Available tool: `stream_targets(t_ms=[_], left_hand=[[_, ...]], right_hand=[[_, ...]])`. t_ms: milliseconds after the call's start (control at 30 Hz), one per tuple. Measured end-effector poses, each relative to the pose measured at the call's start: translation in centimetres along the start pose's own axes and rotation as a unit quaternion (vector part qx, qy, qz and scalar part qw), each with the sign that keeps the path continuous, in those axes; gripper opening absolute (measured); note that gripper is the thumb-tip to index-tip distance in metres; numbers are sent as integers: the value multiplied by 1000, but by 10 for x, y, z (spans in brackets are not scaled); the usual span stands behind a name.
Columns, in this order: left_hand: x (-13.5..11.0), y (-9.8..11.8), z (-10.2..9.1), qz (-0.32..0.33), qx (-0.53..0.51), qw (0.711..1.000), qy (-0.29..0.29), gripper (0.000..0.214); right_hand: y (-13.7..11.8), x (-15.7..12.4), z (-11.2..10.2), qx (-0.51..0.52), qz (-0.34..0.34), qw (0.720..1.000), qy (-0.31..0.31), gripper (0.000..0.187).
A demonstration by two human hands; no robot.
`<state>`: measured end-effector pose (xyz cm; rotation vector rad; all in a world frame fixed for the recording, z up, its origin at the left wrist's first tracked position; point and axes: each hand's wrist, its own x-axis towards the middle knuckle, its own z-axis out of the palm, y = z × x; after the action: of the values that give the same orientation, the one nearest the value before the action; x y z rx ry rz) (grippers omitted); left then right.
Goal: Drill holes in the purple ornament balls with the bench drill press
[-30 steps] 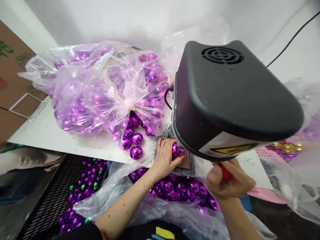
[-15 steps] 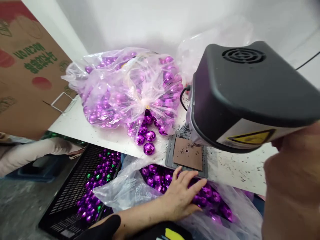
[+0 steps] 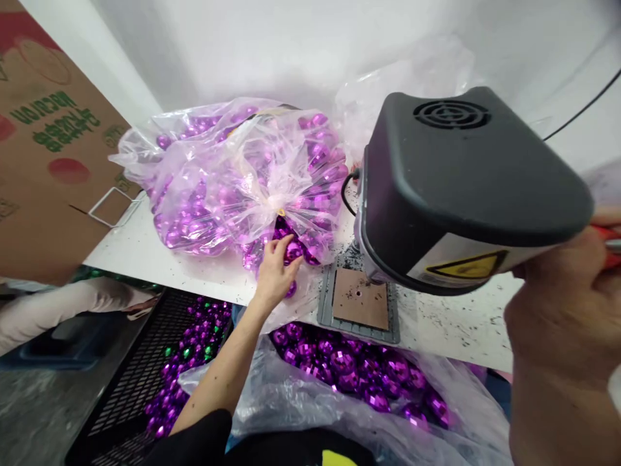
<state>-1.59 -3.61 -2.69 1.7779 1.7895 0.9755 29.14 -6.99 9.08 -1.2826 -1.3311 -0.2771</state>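
My left hand (image 3: 279,268) is at the opening of a clear plastic bag (image 3: 204,217) full of shiny purple faceted balls. Its thumb and fingers curl round one purple ball (image 3: 292,251); another ball (image 3: 291,289) shows just below the hand. Large at the right edge, my right hand (image 3: 557,304) is closed on a red handle (image 3: 606,243) with a metal part, beside the black machine head (image 3: 475,175). Most of the right fingers are hidden. Under the machine head, a brown square plate (image 3: 361,299) with a small central hole lies on a grey base (image 3: 325,310).
An open plastic bag of purple balls (image 3: 344,362) lies in front of the table edge. At lower left stands a black crate (image 3: 121,388) of purple and green balls. A cardboard box (image 3: 53,162) and another person's sleeve (image 3: 72,307) are at left. Dark specks dot the white table (image 3: 451,330).
My left hand has moved up and left from the open front bag to the balls at the tied bag, and closed on one. My right hand stays beside the machine; the view has shifted slightly.
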Motion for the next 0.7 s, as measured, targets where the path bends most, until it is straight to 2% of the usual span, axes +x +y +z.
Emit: stream_targets(t_ms=[67, 100, 200, 300, 400, 467, 533, 700], left_hand=[[-8, 10, -7, -48, -191, 980, -20, 57], [-14, 15, -9, -77, -288, 953, -52, 55], [-32, 28, -1, -162, -507, 828, -174, 46], [-46, 35, 19, -243, -599, 722, -248, 42], [-53, 35, 35, -292, -631, 654, -298, 43], [-55, 35, 39, -299, -646, 627, -316, 44], [-57, 35, 42, -303, -658, 614, -312, 43], [-63, 35, 45, -318, -655, 621, -289, 40]], right_hand=[[-7, 4, -2, 4, -20, 1000, -13, 35], [-10, 7, -2, 2, -23, 1000, -15, 36], [-16, 18, 4, 10, -11, 1000, -22, 40], [-17, 28, 12, 40, 12, 998, -42, 40], [-15, 34, 16, 51, 33, 997, -50, 36], [-13, 35, 16, 46, 40, 997, -54, 35], [-12, 35, 16, 45, 46, 996, -57, 35], [-12, 32, 18, 44, 49, 997, -48, 34]])
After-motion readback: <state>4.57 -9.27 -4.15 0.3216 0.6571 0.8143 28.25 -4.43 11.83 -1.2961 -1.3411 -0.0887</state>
